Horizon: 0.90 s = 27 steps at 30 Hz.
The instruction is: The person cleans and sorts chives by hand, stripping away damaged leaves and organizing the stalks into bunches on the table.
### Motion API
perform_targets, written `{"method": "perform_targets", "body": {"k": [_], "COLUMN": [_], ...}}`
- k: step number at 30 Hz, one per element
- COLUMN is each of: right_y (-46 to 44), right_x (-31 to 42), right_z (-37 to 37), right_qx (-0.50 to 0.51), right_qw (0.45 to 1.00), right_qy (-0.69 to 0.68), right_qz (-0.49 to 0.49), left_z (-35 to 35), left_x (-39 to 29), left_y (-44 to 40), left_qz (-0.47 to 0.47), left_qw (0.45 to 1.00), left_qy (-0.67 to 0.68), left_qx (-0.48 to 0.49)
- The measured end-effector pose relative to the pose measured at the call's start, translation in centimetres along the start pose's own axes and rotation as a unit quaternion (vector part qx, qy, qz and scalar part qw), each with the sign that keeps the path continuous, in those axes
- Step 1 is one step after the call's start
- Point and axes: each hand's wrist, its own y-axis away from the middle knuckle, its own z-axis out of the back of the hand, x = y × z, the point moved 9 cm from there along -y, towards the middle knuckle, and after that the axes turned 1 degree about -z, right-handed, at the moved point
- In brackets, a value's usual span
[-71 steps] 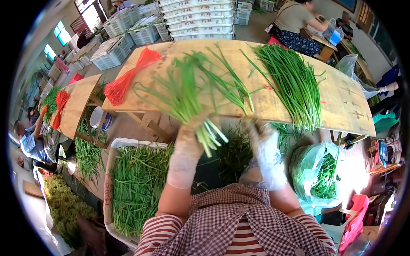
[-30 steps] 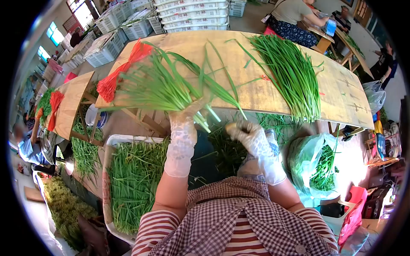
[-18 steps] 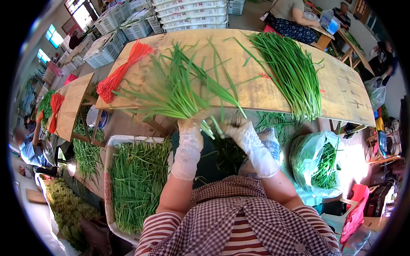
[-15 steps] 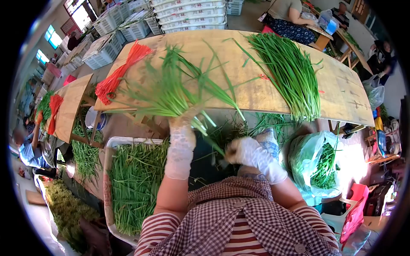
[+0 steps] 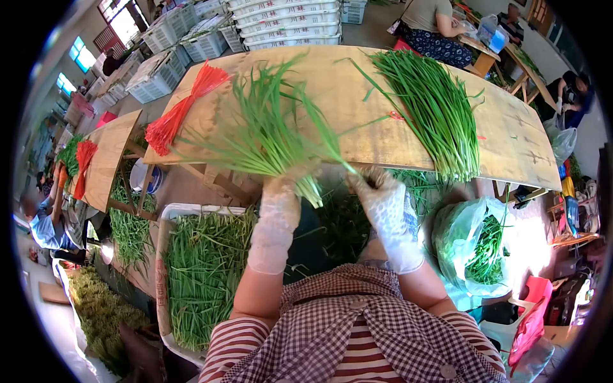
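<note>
My left hand [image 5: 281, 196], in a whitish glove, is closed round a loose bunch of garlic chives [image 5: 265, 143]. The pale cut ends stick out below my fist, and the blurred leaves fan out over the near edge of the wooden table [image 5: 507, 137]. Just to the right, my gloved right hand [image 5: 378, 195] pinches the pale end of a few chive stalks [image 5: 332, 148] that slant up and left towards the bunch. A neat pile of garlic chives [image 5: 437, 115] lies on the table's right part. At the left lies a bundle of red ties [image 5: 185, 107].
Below the table, a white crate [image 5: 161, 268] full of green leaves stands at my left. A clear plastic bag [image 5: 450, 233] with greens stands at my right. White crates [image 5: 284, 29] are stacked beyond the table. Other people sit at tables left and right.
My right hand has moved up from above my lap to the table edge and now pinches chive stalks. The bunch in my left hand has shifted slightly right and down.
</note>
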Motion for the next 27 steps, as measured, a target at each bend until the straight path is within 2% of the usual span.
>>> {"method": "perform_targets", "body": {"k": [1, 2, 4, 6, 7, 8, 9, 11, 12, 14, 15, 17, 19, 21, 22, 25, 26, 27], "right_y": [0.7, 1.3, 2.0, 2.3, 2.3, 2.2, 2.1, 2.1, 2.1, 2.2, 2.1, 1.2, 0.1, 0.4, 0.3, 0.5, 0.6, 1.0], "right_x": [0.8, -0.2, -1.6, -2.7, -2.9, -2.9, -2.9, -2.3, -1.9, -1.3, -0.8, -2.8, -3.9, -4.1, -3.8, -3.8, -5.0, -5.3], "right_z": [-0.1, -0.7, -1.7, -2.2, -2.2, -2.1, -2.0, -1.9, -1.9, -1.7, -1.9, -3.2, -3.5, -4.3, -4.3, -3.3, -3.2, -2.9], "right_qx": [-0.019, -0.006, 0.003, 0.022, 0.023, 0.024, 0.025, 0.037, 0.046, 0.048, 0.054, 0.098, 0.087, 0.082, 0.070, 0.032, 0.063, 0.109], "right_qw": [0.996, 1.000, 1.000, 0.999, 0.999, 0.999, 0.999, 0.999, 0.998, 0.999, 0.998, 0.988, 0.980, 0.933, 0.932, 0.957, 0.967, 0.984], "right_qy": [0.068, 0.013, -0.003, -0.031, -0.027, -0.024, -0.021, 0.024, 0.044, 0.020, 0.003, -0.077, -0.135, -0.290, -0.310, -0.244, -0.196, -0.072], "right_qz": [0.058, -0.003, -0.004, -0.012, -0.014, -0.015, -0.014, -0.010, -0.006, 0.003, 0.014, -0.093, -0.115, -0.197, -0.175, -0.151, -0.153, -0.124], "left_z": [0.0, 0.1, -1.1, -0.8, -0.7, -0.6, -0.4, 0.1, -0.2, -0.2, 0.2, 0.8, -0.2, -0.3, -0.1, 0.7, 1.1, 1.6], "left_x": [1.0, 2.0, 1.6, 1.8, 1.8, 2.1, 2.5, 2.8, 2.4, 2.2, 1.8, 2.9, 2.4, 2.2, 2.4, 3.0, 2.6, 2.1], "left_y": [-0.2, -0.2, 0.7, 0.6, 0.6, 0.3, 0.1, -0.1, 0.5, 0.7, 0.7, 0.1, 0.5, 0.6, 0.5, 0.2, 0.0, -0.2], "left_qz": [-0.003, -0.004, -0.041, -0.038, -0.039, -0.033, -0.031, -0.029, -0.033, -0.038, -0.049, -0.051, -0.118, -0.073, -0.065, -0.031, -0.026, -0.021], "left_qw": [1.000, 1.000, 0.999, 0.999, 0.998, 0.999, 0.999, 0.999, 0.999, 0.999, 0.998, 0.999, 0.993, 0.994, 0.994, 0.994, 0.991, 0.989], "left_qy": [0.011, 0.022, 0.031, 0.016, 0.009, 0.024, 0.014, -0.007, -0.002, -0.020, -0.031, 0.008, 0.023, -0.063, -0.063, -0.070, -0.078, -0.087], "left_qx": [-0.001, -0.002, -0.006, -0.033, -0.046, 0.011, 0.013, 0.013, -0.038, -0.022, -0.020, 0.006, -0.017, -0.047, -0.055, -0.083, -0.100, -0.118]}}
